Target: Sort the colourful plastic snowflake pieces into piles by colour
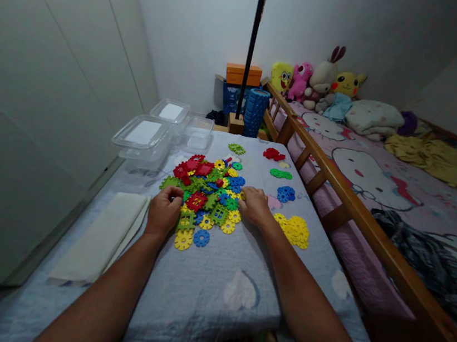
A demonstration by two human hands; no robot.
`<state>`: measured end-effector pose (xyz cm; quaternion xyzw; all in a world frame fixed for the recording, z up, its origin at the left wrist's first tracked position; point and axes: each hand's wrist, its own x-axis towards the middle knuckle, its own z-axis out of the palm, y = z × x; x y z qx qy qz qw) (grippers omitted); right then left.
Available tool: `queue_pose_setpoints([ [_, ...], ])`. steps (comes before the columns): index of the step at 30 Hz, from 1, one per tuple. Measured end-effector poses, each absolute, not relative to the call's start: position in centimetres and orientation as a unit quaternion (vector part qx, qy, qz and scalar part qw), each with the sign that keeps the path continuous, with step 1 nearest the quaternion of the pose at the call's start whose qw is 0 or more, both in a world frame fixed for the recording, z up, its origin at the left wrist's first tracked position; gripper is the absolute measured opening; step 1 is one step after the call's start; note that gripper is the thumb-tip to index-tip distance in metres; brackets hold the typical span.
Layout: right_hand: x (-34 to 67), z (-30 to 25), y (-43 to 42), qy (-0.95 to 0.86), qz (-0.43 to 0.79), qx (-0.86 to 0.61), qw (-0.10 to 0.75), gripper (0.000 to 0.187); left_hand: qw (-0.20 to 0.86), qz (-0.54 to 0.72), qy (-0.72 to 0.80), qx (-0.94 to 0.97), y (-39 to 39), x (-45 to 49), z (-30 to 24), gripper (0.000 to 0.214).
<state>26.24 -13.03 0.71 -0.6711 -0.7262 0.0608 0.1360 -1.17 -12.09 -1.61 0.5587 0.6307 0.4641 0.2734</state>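
A heap of plastic interlocking pieces [207, 193] in red, yellow, green and blue lies on a grey quilted cloth [214, 281]. My left hand [163, 211] rests at the heap's left edge, fingers curled; what they hold is hidden. My right hand [254, 205] is at the heap's right edge, fingers pinched on a small piece I cannot make out. Sorted groups lie to the right: yellow discs [294, 229], blue discs [285, 193], green discs [281, 173], red pieces [273, 154], and a green piece [236, 148] farther back.
Clear plastic containers [144, 136] with lids stand at the back left. A folded white cloth [104, 236] lies on the left. A wooden bed rail [357, 216] runs along the right, with plush toys [320, 82] on the bed. A black pole [252, 45] stands behind.
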Motion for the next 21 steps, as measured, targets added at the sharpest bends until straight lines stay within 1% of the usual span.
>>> queue_pose_setpoints([
  [8,26.2,-0.1,-13.2,-0.722,0.043,-0.678,0.130,0.015,0.272,0.456,0.638,0.558,-12.1,-1.0,-1.3,0.019],
  [16,26.9,0.9,-14.4,-0.739,0.054,-0.661,0.114,0.021,0.271,0.458,0.640,0.554,-12.5,-0.7,-0.5,0.018],
  [21,29.7,2.3,-15.7,-0.737,0.071,-0.653,0.160,0.025,0.268,0.450,0.642,0.560,-12.3,-1.0,-1.2,0.019],
])
